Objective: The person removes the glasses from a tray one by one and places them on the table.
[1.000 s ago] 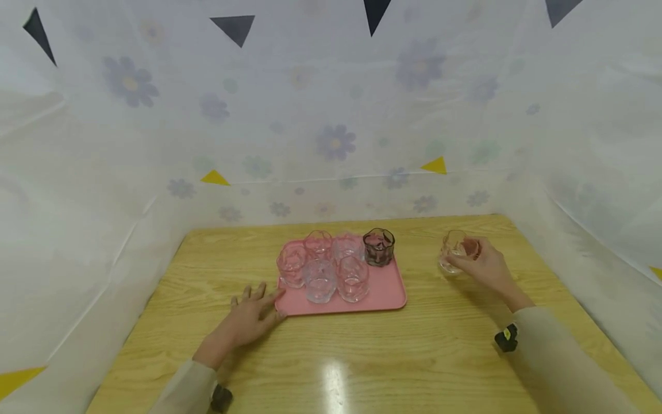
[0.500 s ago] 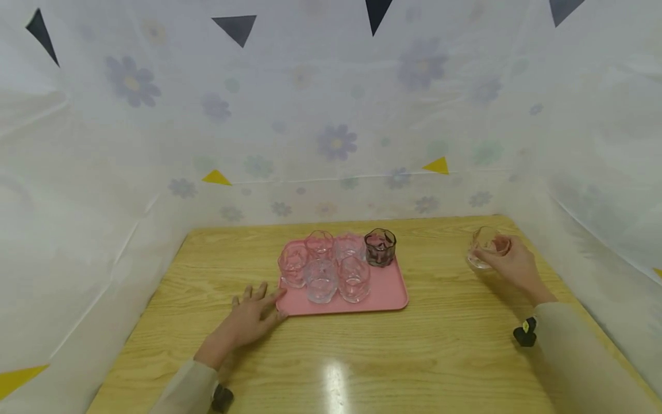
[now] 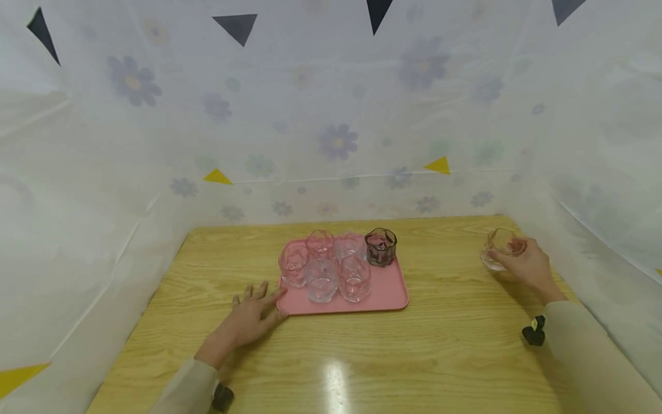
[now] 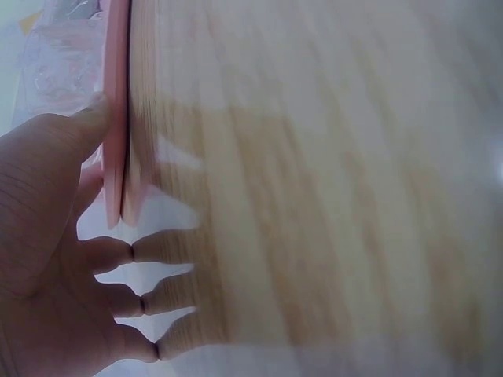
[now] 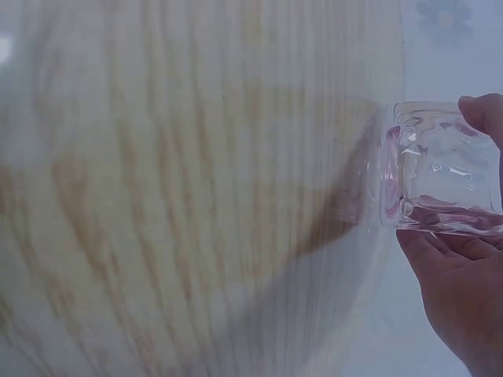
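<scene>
Glass (image 5: 444, 161) gripped in our curled right hand (image 3: 530, 267), well apart from the pink tray (image 3: 388, 290) our spread left hand (image 3: 245, 322) is touching, we are seemingly placing it rightward on the table (image 3: 439, 351); our next move is probably calling for gentle release

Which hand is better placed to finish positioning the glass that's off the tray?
Probably the right hand: it already grips that glass, well right of the tray. The left hand is at the tray's near left corner, touching it and holding no glass.
</scene>
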The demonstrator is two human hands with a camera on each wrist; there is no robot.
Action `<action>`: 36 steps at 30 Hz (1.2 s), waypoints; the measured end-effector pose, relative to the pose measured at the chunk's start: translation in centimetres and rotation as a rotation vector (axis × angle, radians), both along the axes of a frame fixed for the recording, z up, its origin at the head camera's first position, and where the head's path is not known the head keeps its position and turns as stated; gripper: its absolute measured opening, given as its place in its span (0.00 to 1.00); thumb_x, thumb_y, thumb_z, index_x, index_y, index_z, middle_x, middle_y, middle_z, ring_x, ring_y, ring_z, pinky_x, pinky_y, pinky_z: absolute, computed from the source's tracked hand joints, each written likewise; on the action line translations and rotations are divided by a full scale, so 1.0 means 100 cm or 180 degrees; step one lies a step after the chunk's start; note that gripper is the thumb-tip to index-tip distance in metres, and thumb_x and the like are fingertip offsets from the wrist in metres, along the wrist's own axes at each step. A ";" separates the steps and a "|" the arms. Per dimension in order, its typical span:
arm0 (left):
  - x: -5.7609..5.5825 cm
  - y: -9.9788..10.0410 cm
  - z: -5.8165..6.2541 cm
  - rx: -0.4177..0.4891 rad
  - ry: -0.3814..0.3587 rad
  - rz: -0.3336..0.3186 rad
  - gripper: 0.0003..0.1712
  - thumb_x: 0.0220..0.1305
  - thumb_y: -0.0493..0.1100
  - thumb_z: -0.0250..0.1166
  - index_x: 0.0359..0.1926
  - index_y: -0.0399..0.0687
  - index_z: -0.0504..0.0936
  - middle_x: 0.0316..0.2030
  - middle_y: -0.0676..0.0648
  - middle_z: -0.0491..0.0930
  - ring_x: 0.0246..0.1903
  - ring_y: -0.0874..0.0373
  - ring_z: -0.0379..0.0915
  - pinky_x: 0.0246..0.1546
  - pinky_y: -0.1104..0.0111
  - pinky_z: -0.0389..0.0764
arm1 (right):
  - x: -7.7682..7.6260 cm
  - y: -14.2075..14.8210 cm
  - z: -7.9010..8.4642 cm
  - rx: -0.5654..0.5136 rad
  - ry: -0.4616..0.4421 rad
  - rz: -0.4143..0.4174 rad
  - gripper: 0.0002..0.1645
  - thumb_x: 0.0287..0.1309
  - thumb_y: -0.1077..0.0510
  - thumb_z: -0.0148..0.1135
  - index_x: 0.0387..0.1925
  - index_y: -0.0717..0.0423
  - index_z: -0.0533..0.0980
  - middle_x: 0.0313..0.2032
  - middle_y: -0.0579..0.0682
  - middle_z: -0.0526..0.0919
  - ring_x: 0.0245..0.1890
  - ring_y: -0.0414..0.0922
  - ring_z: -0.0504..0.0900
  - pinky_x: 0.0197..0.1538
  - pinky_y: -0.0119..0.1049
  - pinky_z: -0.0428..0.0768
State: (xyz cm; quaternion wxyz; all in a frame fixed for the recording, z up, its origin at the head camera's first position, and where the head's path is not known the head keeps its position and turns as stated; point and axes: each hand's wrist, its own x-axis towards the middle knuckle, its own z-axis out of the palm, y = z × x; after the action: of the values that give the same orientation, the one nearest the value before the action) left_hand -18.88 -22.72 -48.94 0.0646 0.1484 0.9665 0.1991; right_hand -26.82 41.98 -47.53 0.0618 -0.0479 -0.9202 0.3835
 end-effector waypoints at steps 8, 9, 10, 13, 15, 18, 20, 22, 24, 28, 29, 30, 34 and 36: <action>-0.001 0.001 -0.001 -0.0002 -0.0005 0.0013 0.37 0.77 0.68 0.55 0.80 0.61 0.66 0.79 0.27 0.54 0.76 0.15 0.42 0.69 0.18 0.42 | -0.001 0.006 -0.001 0.0030 0.0010 -0.0048 0.58 0.70 0.36 0.64 0.75 0.78 0.53 0.68 0.79 0.67 0.60 0.71 0.75 0.56 0.64 0.76; -0.001 0.001 -0.001 -0.0007 -0.0009 0.0012 0.37 0.77 0.68 0.55 0.80 0.61 0.66 0.79 0.27 0.54 0.76 0.16 0.42 0.69 0.19 0.42 | -0.001 0.007 -0.002 0.0030 0.0008 -0.0048 0.58 0.70 0.36 0.63 0.75 0.78 0.53 0.68 0.79 0.67 0.60 0.71 0.75 0.56 0.64 0.76; 0.000 0.001 -0.001 -0.0009 -0.0010 0.0009 0.37 0.78 0.68 0.55 0.80 0.61 0.66 0.79 0.27 0.54 0.76 0.16 0.42 0.69 0.19 0.42 | -0.001 0.008 -0.002 0.0020 0.0001 -0.0045 0.59 0.71 0.35 0.63 0.76 0.78 0.52 0.68 0.79 0.66 0.61 0.71 0.75 0.56 0.65 0.76; 0.000 0.001 0.000 -0.0032 -0.0023 0.0012 0.37 0.78 0.67 0.54 0.80 0.61 0.66 0.80 0.28 0.54 0.76 0.16 0.42 0.69 0.19 0.42 | -0.002 0.011 -0.003 0.0009 -0.0027 -0.0040 0.60 0.71 0.35 0.63 0.76 0.78 0.51 0.69 0.80 0.65 0.62 0.72 0.73 0.58 0.67 0.75; 0.000 0.001 0.000 -0.0045 -0.0018 0.0006 0.37 0.78 0.67 0.54 0.80 0.60 0.66 0.79 0.27 0.54 0.76 0.15 0.42 0.69 0.19 0.42 | -0.003 0.013 -0.004 -0.0018 -0.0035 -0.0032 0.60 0.71 0.35 0.63 0.77 0.79 0.50 0.70 0.80 0.65 0.63 0.72 0.73 0.60 0.69 0.74; 0.000 0.002 0.002 -0.0059 -0.0009 0.0013 0.37 0.78 0.67 0.54 0.80 0.59 0.66 0.79 0.27 0.54 0.76 0.15 0.43 0.69 0.19 0.43 | -0.004 0.015 -0.004 -0.0052 -0.0065 -0.0020 0.61 0.71 0.35 0.62 0.77 0.78 0.50 0.71 0.80 0.64 0.65 0.72 0.71 0.63 0.71 0.72; 0.000 0.002 0.002 -0.0066 -0.0001 0.0016 0.37 0.78 0.66 0.55 0.80 0.59 0.66 0.79 0.27 0.55 0.76 0.15 0.44 0.69 0.18 0.43 | -0.005 0.015 -0.004 -0.0096 -0.0079 -0.0002 0.61 0.71 0.35 0.62 0.78 0.78 0.49 0.71 0.81 0.63 0.66 0.73 0.70 0.63 0.72 0.70; 0.000 0.001 0.003 -0.0073 0.0000 0.0020 0.37 0.78 0.66 0.54 0.80 0.59 0.66 0.79 0.27 0.55 0.76 0.15 0.44 0.69 0.19 0.43 | -0.005 0.015 -0.004 -0.0116 -0.0097 0.0013 0.61 0.71 0.35 0.62 0.78 0.77 0.49 0.72 0.80 0.63 0.67 0.73 0.69 0.64 0.73 0.70; 0.000 0.001 0.003 -0.0073 0.0005 0.0024 0.37 0.78 0.66 0.55 0.80 0.59 0.66 0.79 0.27 0.55 0.76 0.15 0.43 0.69 0.19 0.43 | -0.006 0.015 -0.004 -0.0131 -0.0107 0.0014 0.60 0.71 0.35 0.62 0.78 0.77 0.49 0.72 0.80 0.63 0.66 0.72 0.70 0.63 0.72 0.71; 0.000 0.001 0.002 -0.0077 0.0022 0.0021 0.37 0.78 0.66 0.54 0.80 0.59 0.66 0.79 0.27 0.55 0.76 0.15 0.44 0.69 0.18 0.44 | -0.005 0.013 -0.003 -0.0178 -0.0137 0.0011 0.61 0.71 0.34 0.62 0.79 0.75 0.48 0.73 0.79 0.61 0.66 0.70 0.69 0.63 0.70 0.71; 0.001 0.001 0.002 -0.0074 0.0026 0.0018 0.37 0.78 0.66 0.54 0.80 0.59 0.66 0.79 0.26 0.55 0.76 0.15 0.44 0.69 0.18 0.44 | -0.005 0.012 -0.003 -0.0168 -0.0144 0.0003 0.61 0.71 0.34 0.62 0.79 0.75 0.48 0.73 0.79 0.62 0.66 0.69 0.70 0.62 0.68 0.73; 0.000 0.001 0.002 -0.0077 0.0025 0.0016 0.37 0.78 0.66 0.54 0.80 0.59 0.66 0.79 0.26 0.55 0.76 0.15 0.44 0.69 0.18 0.44 | -0.004 0.012 -0.003 -0.0176 -0.0152 0.0003 0.61 0.71 0.34 0.62 0.79 0.75 0.47 0.74 0.79 0.61 0.66 0.69 0.70 0.62 0.67 0.73; 0.001 0.001 0.002 -0.0072 0.0005 0.0006 0.37 0.78 0.66 0.54 0.81 0.59 0.66 0.79 0.27 0.55 0.76 0.15 0.43 0.69 0.18 0.43 | -0.003 0.013 -0.003 -0.0179 -0.0169 0.0000 0.60 0.72 0.35 0.61 0.79 0.75 0.47 0.73 0.79 0.61 0.66 0.70 0.70 0.61 0.66 0.73; 0.001 0.001 0.002 -0.0064 0.0002 -0.0003 0.37 0.78 0.66 0.54 0.81 0.59 0.66 0.79 0.26 0.55 0.76 0.15 0.43 0.69 0.18 0.43 | -0.003 0.014 -0.003 -0.0167 -0.0152 -0.0004 0.60 0.72 0.35 0.62 0.79 0.75 0.46 0.73 0.80 0.61 0.66 0.71 0.69 0.61 0.68 0.71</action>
State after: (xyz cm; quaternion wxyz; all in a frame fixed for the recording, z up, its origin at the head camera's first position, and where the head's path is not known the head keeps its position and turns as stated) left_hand -18.81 -22.59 -48.71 0.0659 0.1483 0.9684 0.1893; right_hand -27.08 43.37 -47.85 0.0388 -0.0593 -0.9110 0.4062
